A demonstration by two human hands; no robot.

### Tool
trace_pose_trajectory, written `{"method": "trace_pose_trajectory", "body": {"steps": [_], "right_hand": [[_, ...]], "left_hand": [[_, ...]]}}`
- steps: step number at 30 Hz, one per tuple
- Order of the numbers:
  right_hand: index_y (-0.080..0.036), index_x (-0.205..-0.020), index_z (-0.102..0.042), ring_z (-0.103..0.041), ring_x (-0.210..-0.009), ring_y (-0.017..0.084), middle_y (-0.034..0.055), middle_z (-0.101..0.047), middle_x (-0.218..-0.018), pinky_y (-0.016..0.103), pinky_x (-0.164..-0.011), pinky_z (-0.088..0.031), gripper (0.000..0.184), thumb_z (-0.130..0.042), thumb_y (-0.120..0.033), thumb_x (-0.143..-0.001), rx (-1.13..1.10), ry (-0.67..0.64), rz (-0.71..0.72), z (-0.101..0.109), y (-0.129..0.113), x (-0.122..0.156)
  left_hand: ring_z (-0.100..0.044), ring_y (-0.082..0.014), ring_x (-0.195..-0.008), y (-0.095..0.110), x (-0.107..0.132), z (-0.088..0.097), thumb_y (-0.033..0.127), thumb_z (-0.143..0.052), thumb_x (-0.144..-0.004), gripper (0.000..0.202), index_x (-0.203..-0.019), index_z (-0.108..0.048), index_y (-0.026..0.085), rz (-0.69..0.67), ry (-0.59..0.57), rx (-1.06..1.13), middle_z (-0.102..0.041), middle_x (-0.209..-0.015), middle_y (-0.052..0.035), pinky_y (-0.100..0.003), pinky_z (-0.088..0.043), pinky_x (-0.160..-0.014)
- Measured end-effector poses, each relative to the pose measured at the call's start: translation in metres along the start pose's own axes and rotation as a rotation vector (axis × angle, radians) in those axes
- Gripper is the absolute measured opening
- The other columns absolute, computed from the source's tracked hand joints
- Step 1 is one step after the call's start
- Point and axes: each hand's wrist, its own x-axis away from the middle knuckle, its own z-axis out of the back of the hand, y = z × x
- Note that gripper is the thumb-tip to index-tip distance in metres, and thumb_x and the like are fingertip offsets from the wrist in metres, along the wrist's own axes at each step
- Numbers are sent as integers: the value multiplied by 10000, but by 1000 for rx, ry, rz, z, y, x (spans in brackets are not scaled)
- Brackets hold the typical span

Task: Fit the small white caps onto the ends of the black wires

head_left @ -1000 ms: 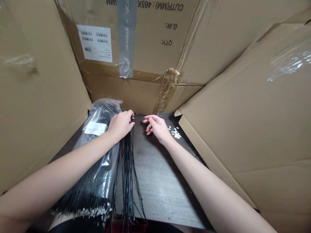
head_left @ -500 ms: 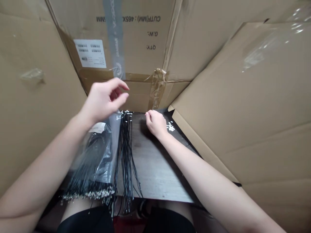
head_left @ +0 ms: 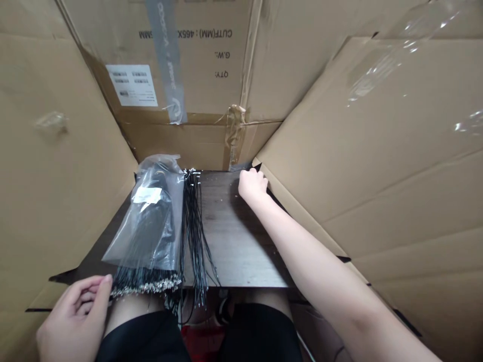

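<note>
At the lower left, my left hand (head_left: 77, 317) has its fingers curled and its thumb against the index finger. The thumb tip is beside the silvery ends of a bundle of black wires (head_left: 147, 286), which stick out of a clear plastic bag (head_left: 124, 241). Whether a wire is pinched there I cannot make out. My right hand (head_left: 253, 185) is closed at the far right of the table, its fingertips hidden by the back of the hand. It covers the spot with small white pieces. Between the hands lies a loose bunch of black wires (head_left: 193, 226) with white tips at the far end.
Cardboard walls enclose the dark wooden table (head_left: 237, 251): a left panel (head_left: 56, 176), a taped back box (head_left: 204, 100) with a white label (head_left: 132, 85), and a right panel (head_left: 358, 151). The loose wires hang over the front edge above my legs.
My left hand has moved from above the bag down to the lower left, beside the wire ends. My right hand has shifted right, over the small white pieces. The view has tilted slightly.
</note>
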Motion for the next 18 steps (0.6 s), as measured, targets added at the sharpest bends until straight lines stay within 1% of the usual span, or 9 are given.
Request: {"method": "trace_pose_trajectory", "body": {"steps": [1, 2, 3, 5, 6, 8, 11, 13, 18], "right_hand": [[-82, -1238, -628, -533, -1196, 340, 230, -572, -1268, 427, -911, -462, 422, -396, -31, -890, -5, -6, 7, 0, 0, 1], [-84, -1237, -629, -549, -1181, 331, 232, -580, -1250, 415, -898, -473, 427, -392, -24, -887, -12, -1, 15, -1, 0, 2], [-83, -1230, -633, -567, -1160, 323, 236, -590, -1229, 407, -883, -484, 429, -390, -16, -882, -22, 13, 25, -2, 0, 2], [-69, -1200, -648, -602, -1117, 323, 256, -608, -1183, 407, -858, -504, 407, -430, -12, -861, -40, 40, 56, -4, 1, 3], [-63, -1183, -657, -614, -1100, 331, 267, -617, -1161, 413, -845, -512, 392, -464, -14, -845, -54, 47, 74, -5, 2, 2], [-57, -1149, -672, -628, -1081, 344, 273, -631, -1125, 423, -829, -518, 377, -487, -4, -825, -77, 62, 97, -7, 4, 1], [-68, -1119, -682, -627, -1073, 346, 269, -633, -1122, 434, -825, -510, 357, -498, -6, -819, -105, 64, 107, -10, 6, -1], [-71, -1115, -677, -610, -1094, 350, 266, -622, -1142, 441, -840, -499, 351, -499, -9, -819, -117, 55, 108, -11, 6, -2], [-76, -1119, -646, -556, -1150, 356, 262, -588, -1174, 461, -871, -480, 351, -484, -6, -815, -128, 96, 155, -13, 4, -2]], "left_hand": [[-652, -207, -683, -2, 0, 1, 540, -677, -687, 370, -858, -648, 213, 105, -15, 18, -663, -710, -9, -292, -539, -585], [-664, -203, -676, -1, -1, 3, 519, -692, -660, 380, -859, -655, 198, 174, -52, 68, -678, -705, -13, -279, -546, -588], [-667, -198, -665, 2, -2, 4, 505, -705, -640, 385, -851, -658, 186, 215, -91, 104, -684, -697, -14, -269, -552, -595], [-663, -187, -641, 9, -5, 8, 495, -731, -620, 393, -829, -657, 170, 230, -183, 148, -681, -669, -13, -252, -558, -594], [-664, -180, -647, 12, -6, 9, 488, -750, -614, 402, -837, -655, 168, 220, -230, 172, -691, -692, -14, -244, -564, -604], [-661, -168, -651, 16, -7, 12, 469, -784, -594, 411, -840, -652, 169, 197, -283, 220, -699, -718, -15, -232, -568, -609], [-646, -152, -631, 16, -11, 15, 426, -808, -583, 388, -841, -663, 175, 174, -333, 254, -699, -720, -12, -216, -561, -586], [-641, -144, -625, 16, -16, 17, 381, -814, -572, 361, -833, -672, 177, 187, -366, 272, -706, -730, -13, -208, -560, -576], [-662, -138, -666, 17, -26, 22, 307, -790, -572, 330, -851, -674, 172, 231, -387, 294, -726, -765, -23, -184, -562, -589]]}}
